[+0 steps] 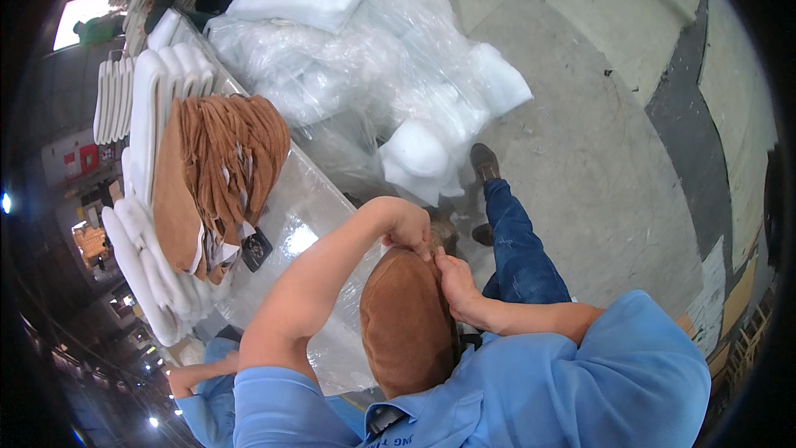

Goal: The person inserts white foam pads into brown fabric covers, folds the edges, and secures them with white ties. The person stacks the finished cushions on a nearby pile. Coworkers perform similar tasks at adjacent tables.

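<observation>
A plump brown suede-like cushion (404,323) stands close against my body, its rounded side facing left. At its far end my left hand (406,226) is bent over with the fingertips pinched on the cushion's edge. My right hand (456,282) is closed on the same edge from the right, its thumb and fingers almost touching those of the left. The exact spot between the fingertips is too small to make out. To the left, a bundle of flat brown fabric covers (236,149) lies folded over on the table, white tags showing among the folds.
A plastic-covered table (311,199) runs along my left. White folded foam pads (145,129) are piled beyond the covers. Ahead on the floor is a large heap of white padding in clear plastic (332,75). A co-worker's arm (203,369) shows at lower left.
</observation>
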Motion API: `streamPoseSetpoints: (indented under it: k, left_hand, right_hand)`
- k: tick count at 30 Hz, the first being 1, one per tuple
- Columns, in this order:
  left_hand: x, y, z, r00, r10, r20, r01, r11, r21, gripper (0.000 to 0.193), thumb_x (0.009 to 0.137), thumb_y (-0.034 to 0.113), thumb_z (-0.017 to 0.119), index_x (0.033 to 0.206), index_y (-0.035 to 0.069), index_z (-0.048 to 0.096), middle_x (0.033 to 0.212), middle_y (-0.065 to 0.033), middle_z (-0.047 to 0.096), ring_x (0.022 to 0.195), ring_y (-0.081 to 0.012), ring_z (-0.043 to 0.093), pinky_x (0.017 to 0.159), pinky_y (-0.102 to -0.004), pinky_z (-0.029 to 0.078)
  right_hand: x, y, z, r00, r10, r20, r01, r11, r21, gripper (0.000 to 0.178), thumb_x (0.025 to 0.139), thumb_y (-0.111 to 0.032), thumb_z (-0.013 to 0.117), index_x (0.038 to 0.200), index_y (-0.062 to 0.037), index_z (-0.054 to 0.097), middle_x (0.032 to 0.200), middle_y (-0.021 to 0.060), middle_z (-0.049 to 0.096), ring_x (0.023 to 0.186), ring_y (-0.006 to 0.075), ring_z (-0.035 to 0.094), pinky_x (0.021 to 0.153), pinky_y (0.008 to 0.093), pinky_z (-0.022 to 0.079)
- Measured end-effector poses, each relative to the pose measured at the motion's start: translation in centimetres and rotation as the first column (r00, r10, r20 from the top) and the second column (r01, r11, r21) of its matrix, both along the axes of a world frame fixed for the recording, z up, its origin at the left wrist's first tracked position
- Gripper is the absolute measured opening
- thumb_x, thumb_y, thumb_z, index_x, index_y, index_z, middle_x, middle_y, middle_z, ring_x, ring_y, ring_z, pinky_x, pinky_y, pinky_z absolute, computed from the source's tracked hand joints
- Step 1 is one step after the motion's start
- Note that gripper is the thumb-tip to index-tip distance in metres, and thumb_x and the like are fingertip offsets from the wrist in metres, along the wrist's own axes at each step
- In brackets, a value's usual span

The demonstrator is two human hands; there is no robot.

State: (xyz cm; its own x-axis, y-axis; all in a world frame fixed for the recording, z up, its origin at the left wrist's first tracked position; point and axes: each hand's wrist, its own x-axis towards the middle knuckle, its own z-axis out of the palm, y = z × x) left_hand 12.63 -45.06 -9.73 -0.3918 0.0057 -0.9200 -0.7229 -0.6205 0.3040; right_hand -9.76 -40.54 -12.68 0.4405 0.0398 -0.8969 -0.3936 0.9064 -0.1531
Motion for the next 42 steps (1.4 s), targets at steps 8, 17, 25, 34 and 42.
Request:
streamPoseSetpoints:
  k: [8, 17, 25, 34, 42]
  left_hand:
    - [-0.9, 3.5, 0.5, 0.829, 0.555, 0.069, -0.506, 0.796, -0.332, 0.034, 0.094, 0.028, 0.072, 0.077, -0.001, 0.071, 0.063, -0.0029, 0.057, 0.062, -0.0126, 0.049, 0.057, -0.037, 0.043]
    - [-3.0, 8.9, -2.6, 0.141, 0.977, 0.162, -0.918, 0.19, -0.347, 0.032, 0.093, 0.025, 0.069, 0.071, 0.002, 0.067, 0.066, -0.0013, 0.059, 0.063, -0.0118, 0.053, 0.058, -0.0334, 0.044]
    - [-6.4, 11.2, -3.9, -0.201, 0.97, 0.134, -0.708, -0.05, -0.704, 0.039, 0.097, 0.031, 0.068, 0.078, -0.002, 0.069, 0.066, -0.0028, 0.064, 0.065, -0.0103, 0.057, 0.062, -0.0341, 0.048]
    - [-9.2, 5.2, -5.6, -0.013, 0.999, 0.046, -0.654, 0.027, -0.756, 0.034, 0.091, 0.029, 0.065, 0.079, -0.002, 0.073, 0.082, -0.0243, 0.071, 0.08, -0.0397, 0.07, 0.077, -0.0491, 0.054]
    - [-8.7, 8.1, -5.7, -0.046, 0.989, 0.142, -0.7, 0.069, -0.711, 0.036, 0.091, 0.027, 0.059, 0.079, -0.004, 0.072, 0.086, -0.0275, 0.071, 0.086, -0.0479, 0.069, 0.083, -0.0557, 0.052]
  right_hand:
    - [0.2, 0.1, -2.1, 0.998, -0.06, -0.035, 0.055, 0.988, -0.142, 0.048, 0.111, -0.045, 0.052, 0.092, -0.004, 0.069, 0.089, 0.0012, 0.064, 0.083, 0.0117, 0.052, 0.075, 0.033, 0.045]
    - [3.9, 0.4, -4.5, 0.99, -0.082, -0.115, 0.059, 0.979, -0.194, 0.049, 0.11, -0.042, 0.055, 0.081, -0.003, 0.063, 0.079, 0.0014, 0.057, 0.077, 0.0134, 0.05, 0.069, 0.0354, 0.044]
    - [6.2, -0.5, -5.0, 0.994, 0.025, -0.106, -0.036, 0.994, -0.104, 0.043, 0.108, -0.043, 0.058, 0.095, -0.0033, 0.069, 0.088, 0.0044, 0.067, 0.077, 0.0173, 0.063, 0.069, 0.0377, 0.05]
    - [1.9, -6.3, -4.2, 0.991, 0.097, 0.089, -0.091, 0.993, -0.074, 0.033, 0.11, -0.039, 0.052, 0.118, -0.0117, 0.069, 0.108, 0.007, 0.072, 0.094, 0.0229, 0.071, 0.079, 0.0375, 0.059]
    - [1.8, -4.8, -8.9, 0.765, 0.632, 0.124, -0.472, 0.681, -0.56, 0.036, 0.108, -0.039, 0.054, 0.122, -0.0099, 0.069, 0.112, 0.0061, 0.073, 0.098, 0.0243, 0.071, 0.083, 0.0383, 0.057]
